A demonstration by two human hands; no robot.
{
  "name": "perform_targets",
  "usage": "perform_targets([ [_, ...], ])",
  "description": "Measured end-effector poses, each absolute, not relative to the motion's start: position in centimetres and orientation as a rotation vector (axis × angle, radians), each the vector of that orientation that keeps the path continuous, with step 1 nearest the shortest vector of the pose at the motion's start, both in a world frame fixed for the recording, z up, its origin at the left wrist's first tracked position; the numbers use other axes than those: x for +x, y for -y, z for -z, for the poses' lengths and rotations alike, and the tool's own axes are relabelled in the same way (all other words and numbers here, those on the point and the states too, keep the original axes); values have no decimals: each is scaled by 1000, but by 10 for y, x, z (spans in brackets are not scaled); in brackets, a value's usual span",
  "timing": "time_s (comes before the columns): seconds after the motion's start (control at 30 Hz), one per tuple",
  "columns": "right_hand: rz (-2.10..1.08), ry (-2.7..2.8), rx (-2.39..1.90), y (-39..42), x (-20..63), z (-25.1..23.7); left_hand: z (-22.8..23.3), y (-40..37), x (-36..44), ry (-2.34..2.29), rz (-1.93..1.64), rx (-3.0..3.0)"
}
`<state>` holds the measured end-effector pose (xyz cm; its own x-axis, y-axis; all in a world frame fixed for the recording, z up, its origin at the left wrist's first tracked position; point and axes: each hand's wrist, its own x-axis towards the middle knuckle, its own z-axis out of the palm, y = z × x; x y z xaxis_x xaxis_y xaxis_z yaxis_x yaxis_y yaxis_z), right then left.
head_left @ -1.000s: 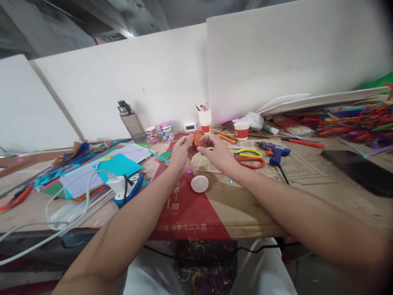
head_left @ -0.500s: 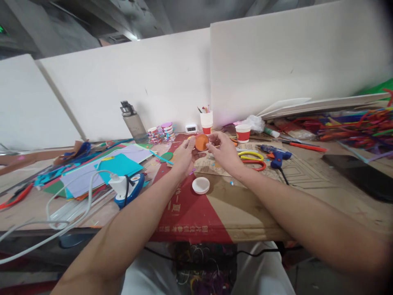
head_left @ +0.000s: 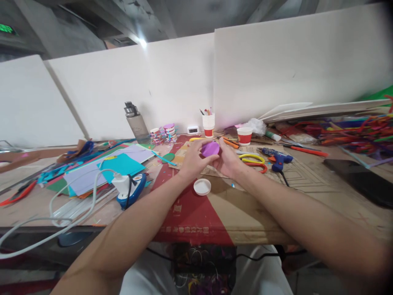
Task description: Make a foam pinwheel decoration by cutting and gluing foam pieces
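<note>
A purple disc (head_left: 210, 150) is held up over the middle of the table, its flat face tilted toward me. My left hand (head_left: 192, 162) pinches it, thumb along the lower edge and fingers at the upper left. My right hand (head_left: 229, 161) closes round its right side; some of those fingers are hidden behind it. Below my hands, a shallow white round piece (head_left: 202, 187), like a cut cup bottom, lies on the red and brown cardboard (head_left: 196, 221). Scissors with yellow and red handles (head_left: 251, 159) rest just right of my right hand, beside a blue glue gun (head_left: 278, 159).
Coloured paper sheets (head_left: 123, 168) and a blue-and-white power strip (head_left: 132, 189) with a white cable lie left. Behind stand a grey bottle (head_left: 137, 126), striped cup pieces (head_left: 169, 133), a pen cup (head_left: 208, 125) and a paper cup (head_left: 245, 136). A black phone (head_left: 359, 180) lies right.
The round face turned toward me was orange and is now purple. My hands have come slightly lower and closer together around it. The view has shifted a little.
</note>
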<state>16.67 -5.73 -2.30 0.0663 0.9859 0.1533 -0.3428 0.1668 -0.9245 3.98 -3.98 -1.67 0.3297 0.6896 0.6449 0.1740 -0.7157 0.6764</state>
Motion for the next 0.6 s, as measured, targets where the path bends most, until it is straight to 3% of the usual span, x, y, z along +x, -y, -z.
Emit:
perform_targets([
  [0.27, -1373, 818, -778, 64, 167, 14, 16, 38, 39, -744, -1351, 1972],
  [0.43, -1361, 991, -863, 68, 173, 13, 12, 29, 36, -617, -1391, 1496],
  [0.5, -1210, 1144, -1040, 68, 178, 11, 11, 26, 36, -571, -1326, 1265],
  [0.6, -630, 1607, -1376, 71, 192, 2, 8, 25, 36, -569, -1188, 1063],
])
